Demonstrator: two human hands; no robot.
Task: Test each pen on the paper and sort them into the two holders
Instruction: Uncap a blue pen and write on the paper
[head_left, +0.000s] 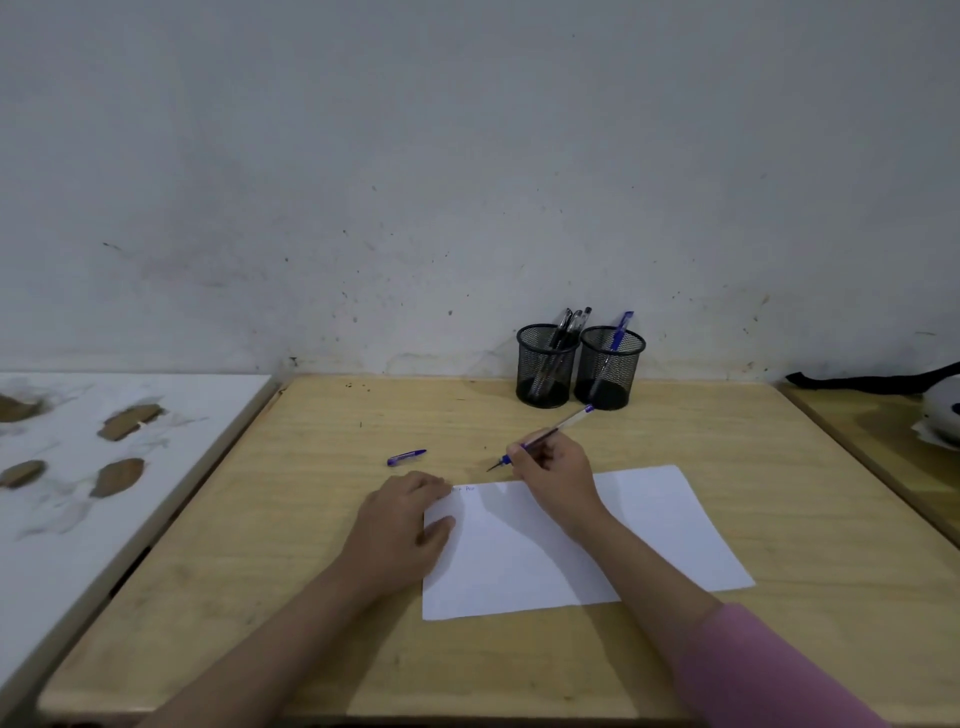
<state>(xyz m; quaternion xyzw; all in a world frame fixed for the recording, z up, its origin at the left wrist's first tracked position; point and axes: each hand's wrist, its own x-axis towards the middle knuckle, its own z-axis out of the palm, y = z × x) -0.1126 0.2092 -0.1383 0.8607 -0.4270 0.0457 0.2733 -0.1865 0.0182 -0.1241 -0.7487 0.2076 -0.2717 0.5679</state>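
Right hand: my right hand (553, 467) pinches the blue pen (540, 435) in a writing grip, fingers curled round the lower barrel; tip points left and sits over bare wood just beyond the paper's far edge, not on the sheet.
Left hand: my left hand (410, 512) lies flat, fingers relaxed, on the far-left corner of the paper (649, 530), pinning it.
Paper: white sheet on the wooden desk (260, 545); a few small marks near the far-left corner, too faint to read.
Cap: blue cap (406, 457) lies on the desk, left of the pen tip, apart from both hands.
Holders: 2 mesh cups at the wall, touching. Left holder (545, 371) has about 3 dark pens; right holder (609, 374) has 1 blue pen.
Step in hand (my judgement): test stroke with this pen.
Method: bring tip back onto the sheet, beside the existing marks, not over them. Keep left palm weight on the corner so the sheet does not slide. Light pressure, short stroke, several passes.
Risk: marking the desk if I press now.
After: recap before sorting.
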